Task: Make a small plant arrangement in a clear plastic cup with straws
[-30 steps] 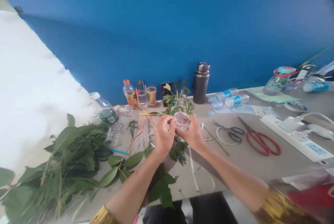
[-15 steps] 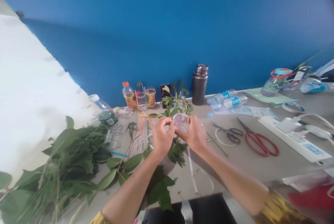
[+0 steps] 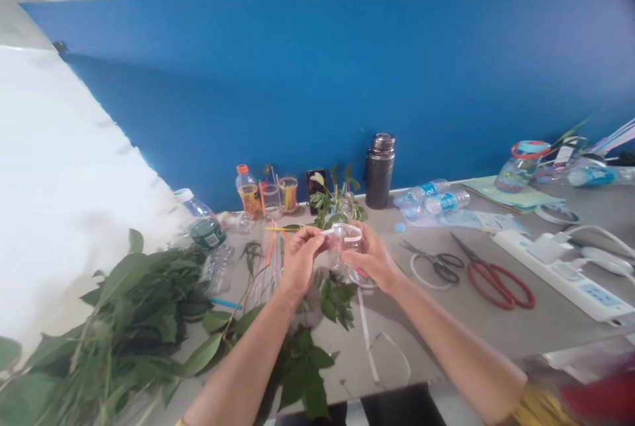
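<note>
Above the middle of the desk, my right hand (image 3: pixel 371 255) wraps around a transparent plastic cup (image 3: pixel 343 255), which looks like a cut bottle. A white strip (image 3: pixel 353 239) runs round the cup near its rim. My left hand (image 3: pixel 301 257) pinches the free end of that strip, left of the cup, with thumb and fingers together. Green leaves (image 3: pixel 335 300) lie just below the hands, and a leafy sprig (image 3: pixel 327 204) stands behind them. Another white strip (image 3: pixel 367 337) rests on the desk nearer to me.
Left lies a large pile of leaves (image 3: pixel 143 307) beside a green-labelled bottle (image 3: pixel 207 233). At the back stand an orange-capped bottle (image 3: pixel 249 194), a phone (image 3: pixel 316 189) and a dark thermos (image 3: pixel 380 173). Right are black scissors (image 3: pixel 441 264), red-handled shears (image 3: pixel 496 280) and a power strip (image 3: pixel 560 277).
The white strip now shows around the cup's rim, its end drawn out leftward in my left hand. The cup has turned to a more upright pose. The whole view has shifted slightly.
</note>
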Available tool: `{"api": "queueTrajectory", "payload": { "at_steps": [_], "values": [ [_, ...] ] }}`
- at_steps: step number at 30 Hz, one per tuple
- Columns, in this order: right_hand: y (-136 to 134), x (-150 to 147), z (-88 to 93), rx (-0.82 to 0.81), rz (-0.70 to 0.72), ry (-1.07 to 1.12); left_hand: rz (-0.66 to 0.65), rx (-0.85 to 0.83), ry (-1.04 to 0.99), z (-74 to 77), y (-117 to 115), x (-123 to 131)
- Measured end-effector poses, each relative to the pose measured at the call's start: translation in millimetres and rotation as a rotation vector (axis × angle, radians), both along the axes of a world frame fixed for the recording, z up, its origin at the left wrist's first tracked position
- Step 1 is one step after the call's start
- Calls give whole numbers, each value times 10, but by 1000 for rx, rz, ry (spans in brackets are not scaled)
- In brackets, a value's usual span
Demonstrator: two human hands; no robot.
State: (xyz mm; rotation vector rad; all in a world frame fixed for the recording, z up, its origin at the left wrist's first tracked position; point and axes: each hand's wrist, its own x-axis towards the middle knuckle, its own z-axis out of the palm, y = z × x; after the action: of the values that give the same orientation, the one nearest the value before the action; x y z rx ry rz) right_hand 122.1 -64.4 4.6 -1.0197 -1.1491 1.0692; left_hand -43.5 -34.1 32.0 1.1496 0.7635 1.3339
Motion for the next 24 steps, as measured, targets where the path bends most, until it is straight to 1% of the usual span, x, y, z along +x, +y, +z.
{"api": "queueTrajectory", "payload": {
  "at_steps": [4,8,13,16,21,24],
  "values": [
    [-34,56,62,20,147,121,-92,-16,-109,71,-22,-31],
    [-66,62,136,9,204,224,-141,-6,-137,86,-32,-44],
    [-111,23,195,6,218,266,-207,-33,-170,82,-40,-49],
    [-93,21,159,3,208,317,-217,-64,-205,92,-48,-49],
    [-32,40,71,-20,114,392,-228,-46,-193,112,-68,-35],
    [-49,45,91,10,143,375,-236,-25,-187,122,-84,-30]
  ]
}}
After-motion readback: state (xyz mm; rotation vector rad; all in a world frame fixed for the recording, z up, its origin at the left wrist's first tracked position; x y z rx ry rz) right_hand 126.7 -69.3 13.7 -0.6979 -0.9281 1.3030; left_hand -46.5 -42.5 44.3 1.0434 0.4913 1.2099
